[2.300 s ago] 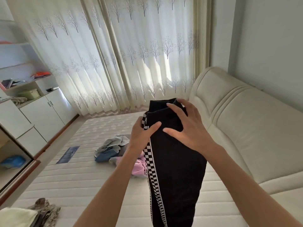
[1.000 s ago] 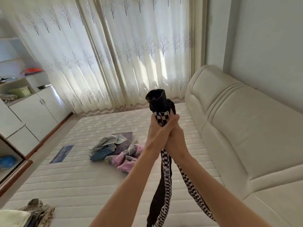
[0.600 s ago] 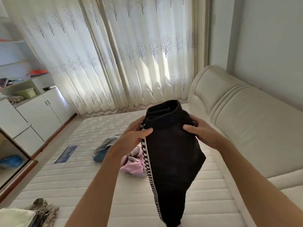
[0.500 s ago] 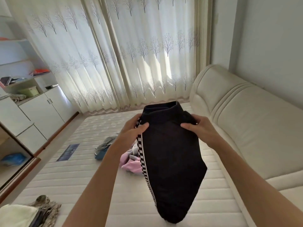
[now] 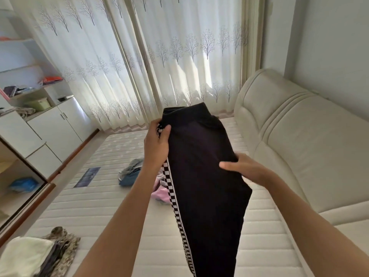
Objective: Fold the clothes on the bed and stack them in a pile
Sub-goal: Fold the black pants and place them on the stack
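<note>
Left hand (image 5: pixel 156 145) grips black trousers' (image 5: pixel 201 176) top edge.

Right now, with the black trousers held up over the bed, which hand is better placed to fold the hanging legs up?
The right hand, probably. It rests low on the black trousers, nearer the hanging legs. The left hand pinches the waist by the checkered stripe and carries the garment.

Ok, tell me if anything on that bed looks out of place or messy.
Mostly the loose heap of unfolded clothes crumpled mid-mattress, far from the folded stack at the near left corner. The black checker-striped pants hang in the air, gripped by the left hand and right hand.
</note>
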